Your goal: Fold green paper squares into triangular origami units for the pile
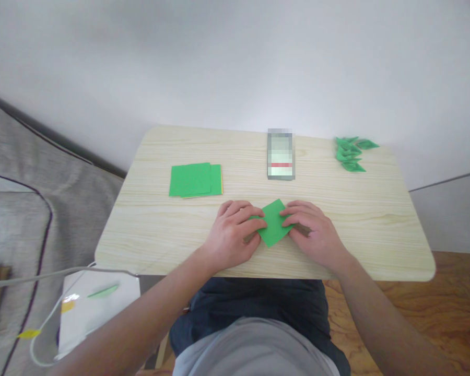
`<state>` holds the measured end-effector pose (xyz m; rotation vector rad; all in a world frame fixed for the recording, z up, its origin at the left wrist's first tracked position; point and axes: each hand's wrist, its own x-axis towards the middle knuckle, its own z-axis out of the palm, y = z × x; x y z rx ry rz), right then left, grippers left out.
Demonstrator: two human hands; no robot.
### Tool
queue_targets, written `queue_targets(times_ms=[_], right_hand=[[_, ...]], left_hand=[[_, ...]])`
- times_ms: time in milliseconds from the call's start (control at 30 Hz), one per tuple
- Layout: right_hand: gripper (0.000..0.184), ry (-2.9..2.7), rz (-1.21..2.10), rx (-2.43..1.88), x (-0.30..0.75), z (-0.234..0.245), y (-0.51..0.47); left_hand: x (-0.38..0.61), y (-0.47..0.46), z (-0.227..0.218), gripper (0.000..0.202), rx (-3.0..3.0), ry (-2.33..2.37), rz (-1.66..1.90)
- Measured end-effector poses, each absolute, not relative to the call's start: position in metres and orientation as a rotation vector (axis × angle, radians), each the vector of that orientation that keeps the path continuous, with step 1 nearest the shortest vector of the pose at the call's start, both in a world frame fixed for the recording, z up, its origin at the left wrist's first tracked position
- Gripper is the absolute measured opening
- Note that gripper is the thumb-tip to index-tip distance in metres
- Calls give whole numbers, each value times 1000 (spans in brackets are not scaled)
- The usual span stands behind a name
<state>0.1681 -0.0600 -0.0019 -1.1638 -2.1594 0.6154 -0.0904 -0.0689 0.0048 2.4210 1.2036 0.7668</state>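
Note:
A small green paper square (274,223), turned like a diamond, lies on the wooden table between my hands. My left hand (237,230) has its thumb and fingers closed on the paper's left corner. On the opposite corner, my right hand (311,227) pinches the sheet between thumb and fingertips. The fingers cover both side corners, while the top and bottom corners show. To the upper left rests a stack of green paper sheets (191,180), with a yellowish edge peeking out on its right.
A phone (281,156) with a blurred screen lies near the table's back edge (238,137). Several folded green paper pieces (349,154) are grouped at the back right. A white wall stands behind. At left are a grey sofa (78,203) and a cable (66,271).

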Motion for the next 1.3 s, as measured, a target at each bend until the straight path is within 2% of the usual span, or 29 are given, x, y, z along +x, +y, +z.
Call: queue_targets(times_ms=[200, 367, 533, 667, 867, 1067, 1300], right_hand=[[40, -2183, 402, -1234, 165, -5, -76], [27, -2104, 515, -1231, 158, -4, -100], [16, -2027, 629, -1260, 163, -7, -104], [11, -1928, 739, -1315, 167, -8, -101], [11, -1846, 673, -1413, 162, -6, -94], [14, -1982, 614, -1598, 158, 0, -82], [12, -2084, 608, -1605, 156, 6, -73]], left_hand=[[-80, -76, 18, 17, 2612, 1158, 578], [-59, -89, 26, 17, 2587, 1202, 535], [-54, -92, 21, 12, 2365, 1236, 663], [-63, -84, 10, 36, 2170, 1312, 731], [-67, -77, -5, 27, 2030, 1399, 751], [-67, -81, 0, 53, 2018, 1466, 739], [-75, -77, 5, 42, 2076, 1479, 697]])
